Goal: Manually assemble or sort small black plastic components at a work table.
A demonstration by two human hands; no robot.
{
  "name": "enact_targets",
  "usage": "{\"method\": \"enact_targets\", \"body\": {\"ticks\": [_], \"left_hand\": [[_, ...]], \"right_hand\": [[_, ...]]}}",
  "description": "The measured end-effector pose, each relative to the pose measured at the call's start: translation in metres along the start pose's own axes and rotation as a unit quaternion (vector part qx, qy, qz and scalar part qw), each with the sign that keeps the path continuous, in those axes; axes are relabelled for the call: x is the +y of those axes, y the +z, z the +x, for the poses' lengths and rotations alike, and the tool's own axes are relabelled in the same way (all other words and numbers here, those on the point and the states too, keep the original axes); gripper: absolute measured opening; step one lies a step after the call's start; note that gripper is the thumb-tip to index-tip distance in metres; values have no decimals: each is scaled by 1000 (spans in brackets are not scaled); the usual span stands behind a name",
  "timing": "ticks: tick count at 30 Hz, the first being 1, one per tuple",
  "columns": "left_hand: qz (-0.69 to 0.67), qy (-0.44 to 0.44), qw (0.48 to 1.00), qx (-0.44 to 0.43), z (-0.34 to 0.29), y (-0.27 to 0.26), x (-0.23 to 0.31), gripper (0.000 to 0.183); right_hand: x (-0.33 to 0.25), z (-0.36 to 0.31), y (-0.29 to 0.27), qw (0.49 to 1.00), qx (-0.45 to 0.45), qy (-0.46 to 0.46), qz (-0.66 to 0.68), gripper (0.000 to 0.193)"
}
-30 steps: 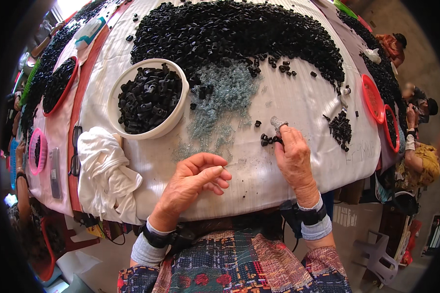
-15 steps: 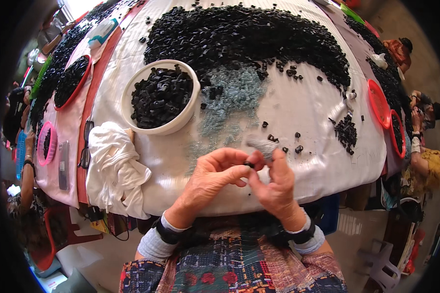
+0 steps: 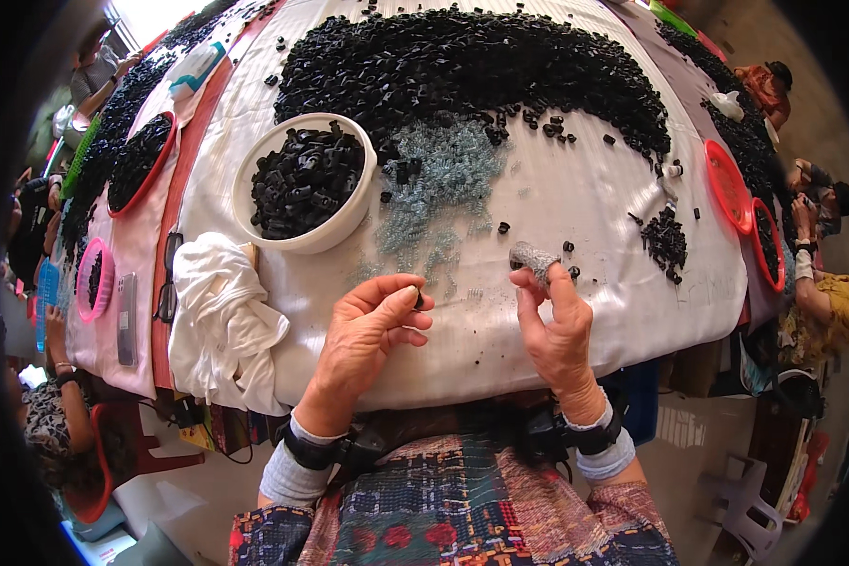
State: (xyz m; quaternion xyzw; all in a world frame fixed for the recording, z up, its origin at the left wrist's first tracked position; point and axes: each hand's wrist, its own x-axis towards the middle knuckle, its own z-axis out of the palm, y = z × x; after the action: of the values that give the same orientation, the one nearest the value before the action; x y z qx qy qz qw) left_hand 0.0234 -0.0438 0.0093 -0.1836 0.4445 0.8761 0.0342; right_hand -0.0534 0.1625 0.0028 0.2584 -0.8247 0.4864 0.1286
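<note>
My left hand (image 3: 373,325) is closed in a pinch on a small black plastic piece (image 3: 419,298), mostly hidden by thumb and fingertips. To its right, my right hand (image 3: 561,330) has thumb and fingers apart with nothing between them. A grey wrapping (image 3: 535,258) covers the end of its index finger. Loose black pieces (image 3: 574,273) lie just beyond that hand. Ahead of my left hand spreads a patch of small clear bluish springs or coils (image 3: 434,193). A white bowl (image 3: 302,243) full of black pieces stands at the left.
A wide heap of black pieces (image 3: 472,71) covers the far table. Smaller dark parts (image 3: 665,243) are piled at right. A crumpled white cloth (image 3: 224,325) lies at left, beside eyeglasses (image 3: 167,283). Red trays (image 3: 729,189) hold the right side. Other people sit at both sides.
My hands have parted: the left moved left, keeping the small black piece, while the right moved right, away from it.
</note>
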Motion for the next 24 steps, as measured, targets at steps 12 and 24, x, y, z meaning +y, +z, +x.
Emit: {"method": "enact_targets", "body": {"ticks": [12,24], "left_hand": [[53,4,999,-10,-4,0,-5,25],[162,68,983,-45,-4,21,0,19]], "right_hand": [[7,-3,33,977,-68,-139,-144,33],[-42,11,2,978,-84,-185,-43,30]]}}
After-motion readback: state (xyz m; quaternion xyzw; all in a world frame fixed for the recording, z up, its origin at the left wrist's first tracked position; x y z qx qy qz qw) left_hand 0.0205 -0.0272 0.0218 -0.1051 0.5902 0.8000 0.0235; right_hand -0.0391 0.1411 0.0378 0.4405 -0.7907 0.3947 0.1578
